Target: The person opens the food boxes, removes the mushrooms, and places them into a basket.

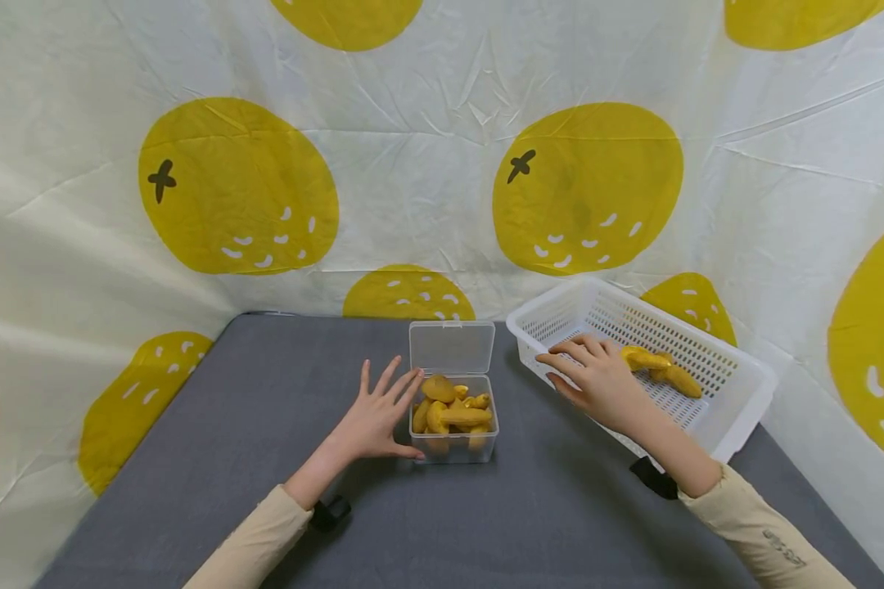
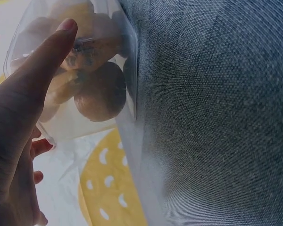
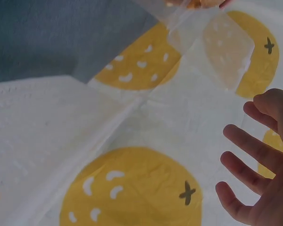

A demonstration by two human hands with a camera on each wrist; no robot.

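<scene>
A clear plastic box [image 1: 453, 448] with its hinged lid [image 1: 452, 347] raised holds several yellow-brown mushrooms [image 1: 462, 416]. At its left side my left hand [image 1: 378, 419] has its fingers spread, the thumb by the front left corner and a fingertip near the back. In the left wrist view, the thumb lies across the box wall, with mushrooms [image 2: 100, 92] visible through the plastic. My right hand [image 1: 606, 386], holding nothing, hovers over the near left rim of a white perforated basket [image 1: 744, 384]. Inside the basket lie a few more mushrooms [image 1: 679, 379], partly hidden behind that hand.
Both containers stand on a grey cloth-covered table [image 1: 214, 458], the basket slanted at the right. Behind the table hangs a white curtain [image 1: 412, 188] printed with large yellow fruit, close to the basket's far side.
</scene>
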